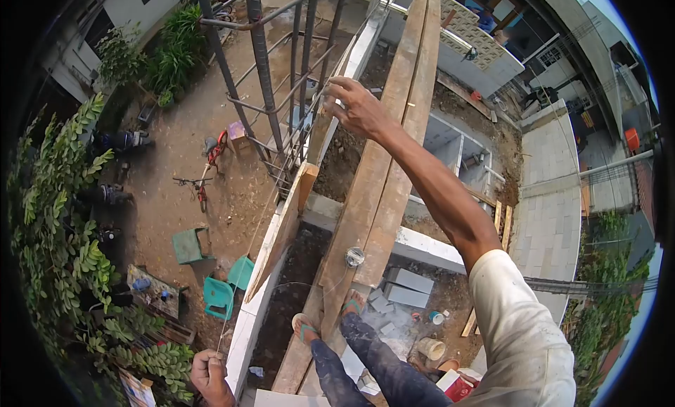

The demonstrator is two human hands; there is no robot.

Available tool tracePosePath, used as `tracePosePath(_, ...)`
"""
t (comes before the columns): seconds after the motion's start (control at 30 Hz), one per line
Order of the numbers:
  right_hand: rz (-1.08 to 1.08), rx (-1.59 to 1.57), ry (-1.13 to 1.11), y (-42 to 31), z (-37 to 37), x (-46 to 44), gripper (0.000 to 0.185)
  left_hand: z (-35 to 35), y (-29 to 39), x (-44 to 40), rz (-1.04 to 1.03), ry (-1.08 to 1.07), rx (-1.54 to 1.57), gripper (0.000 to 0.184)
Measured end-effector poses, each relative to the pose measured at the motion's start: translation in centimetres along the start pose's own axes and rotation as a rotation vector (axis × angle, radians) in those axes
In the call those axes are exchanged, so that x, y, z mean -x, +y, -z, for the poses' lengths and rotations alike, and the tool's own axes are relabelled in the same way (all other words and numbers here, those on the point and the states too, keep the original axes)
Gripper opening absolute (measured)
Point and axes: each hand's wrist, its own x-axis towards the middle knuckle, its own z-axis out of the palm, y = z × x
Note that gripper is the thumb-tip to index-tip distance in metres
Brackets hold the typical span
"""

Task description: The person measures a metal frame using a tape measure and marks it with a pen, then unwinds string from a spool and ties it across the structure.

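Note:
My left hand [211, 376] is closed at the lower left, pinching a thin string [223, 331] that rises along the outer side of the white block wall [247, 331]. My right hand [357, 109] reaches forward over the wall line, palm down, fingers loosely bent and apart, beside the string and a steel rebar column [261, 55]. Whether its fingertips touch the string, I cannot tell. A wooden board [280, 239] stands on edge along the wall between my hands. On the planks [383, 175] near my feet rests a small round spool-like object [354, 256].
My sandalled feet stand on the raised planks. Below lie pale blocks [410, 286] and a bucket [431, 348]. Green chairs [219, 296], a table [156, 292] and a red bicycle [202, 185] are in the yard, left. Another block wall [545, 175] stands right.

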Motion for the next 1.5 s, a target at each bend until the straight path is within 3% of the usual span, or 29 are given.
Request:
tracePosePath(0.2, 0.102, 0.147, -0.064, -1.1, 0.9, 1.4, 0.032, -0.4, -0.8, -0.3, 0.048, 0.020, 0.007, 0.012)
tracePosePath(0.37, 0.194, 0.221, -0.043, -0.4, 1.0, 0.5, 0.045, -0.2, -2.5, -0.2, 0.026, 0.046, -0.021, 0.013)
tracePosePath(0.43, 0.151, 0.201, -0.100, -0.2, 1.1, 0.0, 0.046, -0.2, -2.8, -0.2, 0.175, 0.083, 0.042, 0.013)
tracePosePath(0.63, 0.146, 0.177, -0.121, 0.1, 0.9, 0.0, 0.048, -1.0, -0.8, -0.8, 0.104, 0.038, 0.029, 0.013)
tracePosePath(1.03, 0.170, 0.254, -0.126, 0.0, 0.3, 0.4, 0.043, -4.3, -8.3, -2.6, 0.121, 0.071, 0.055, 0.013)
tracePosePath(1.13, 0.133, 0.231, -0.158, -0.4, 0.3, 0.3, 0.042, -5.1, -8.5, -3.8, 0.124, 0.043, -0.120, 0.014)
tracePosePath(1.17, 0.116, 0.228, -0.165, -0.4, 0.2, 0.3, 0.042, -5.7, -10.2, -4.5, 0.000, 0.042, -0.130, 0.014)
tracePosePath(1.23, 0.126, 0.202, -0.187, -0.4, -0.1, 0.3, 0.042, -6.7, -12.5, -5.1, 0.092, -0.002, -0.126, 0.015)
tracePosePath(1.5, 0.153, 0.253, -0.191, -0.5, -1.0, 0.4, 0.039, -11.5, -22.4, -8.6, 0.120, 0.077, -0.149, 0.017)
